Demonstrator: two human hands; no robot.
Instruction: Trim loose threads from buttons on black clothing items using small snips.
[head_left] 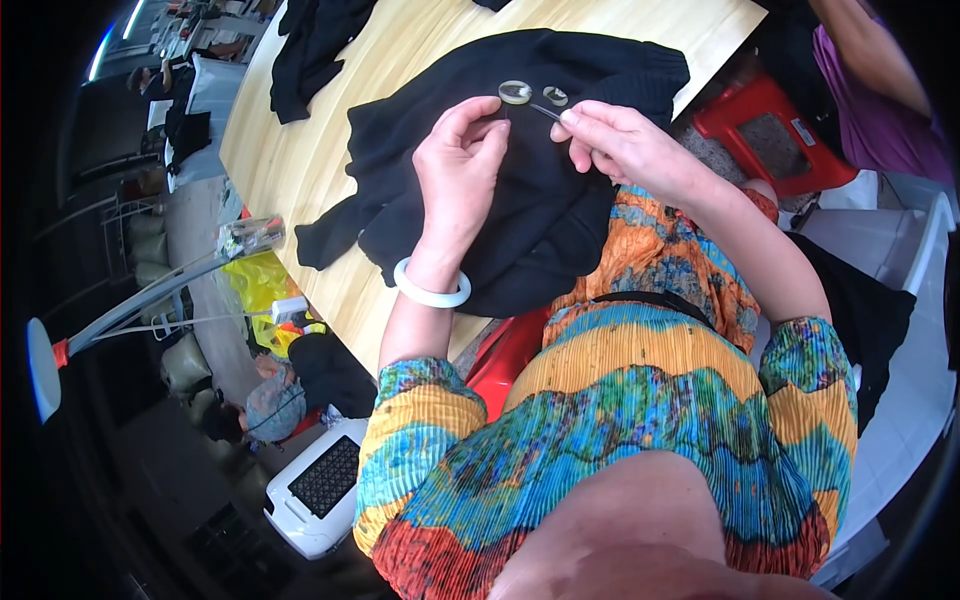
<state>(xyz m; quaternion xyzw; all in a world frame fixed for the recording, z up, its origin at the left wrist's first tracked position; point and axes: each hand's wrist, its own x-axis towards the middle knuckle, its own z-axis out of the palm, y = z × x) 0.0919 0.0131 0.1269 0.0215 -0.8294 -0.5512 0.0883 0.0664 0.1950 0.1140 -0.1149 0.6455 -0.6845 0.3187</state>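
Note:
A black knitted garment lies spread over the pale wooden table in front of me. Above it, my left hand has its thumb and forefinger nearly together; a fine dark line shows at the fingertips, too small to name. Close to those fingertips is a clear round disc with a pale rim, and a smaller one shows to its right. My right hand pinches a thin dark metal tool pointing toward the left hand; its exact kind is unclear. A white bangle circles my left wrist.
More black cloth lies at the table's far left. A red plastic stool and another person's arm are at the right, above a white tub. A lamp arm and yellow bag stand left.

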